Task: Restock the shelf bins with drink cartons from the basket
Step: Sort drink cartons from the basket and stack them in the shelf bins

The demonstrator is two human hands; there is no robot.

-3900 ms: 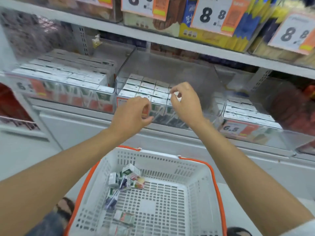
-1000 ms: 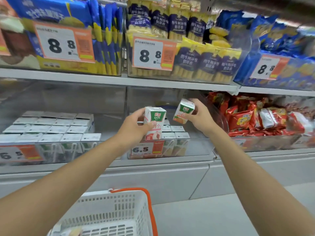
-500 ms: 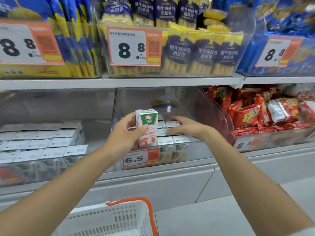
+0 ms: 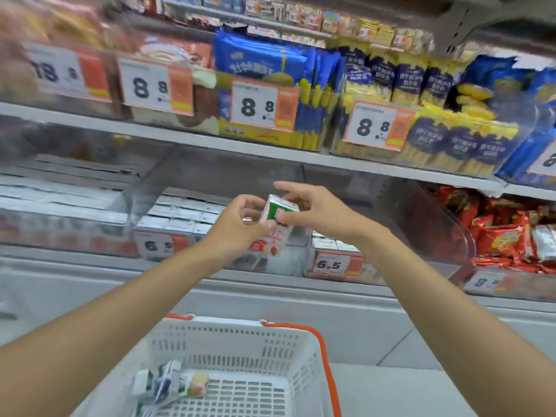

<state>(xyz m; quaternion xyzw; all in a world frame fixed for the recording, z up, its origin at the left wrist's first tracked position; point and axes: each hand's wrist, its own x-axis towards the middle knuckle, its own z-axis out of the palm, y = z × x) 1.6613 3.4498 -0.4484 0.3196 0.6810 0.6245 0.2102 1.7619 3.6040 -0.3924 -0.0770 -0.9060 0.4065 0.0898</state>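
A drink carton, green on top and white with red print lower down, is held tilted in the air just above and left of the sharp 6.5 tag. Both hands are on it. The left grip curls round its left side and lower front. The right grip pinches its upper right corner with the thumb on the front face and the forefinger raised clear. The carton seems to hang in front of the clear bin behind the tag, though blur makes touching hard to judge. Rows of stocked cartons lie farther left of the tag, and red snack packs lie to its right. Below the tag stands the white basket with its orange handle, with a few loose cartons in its near left corner.
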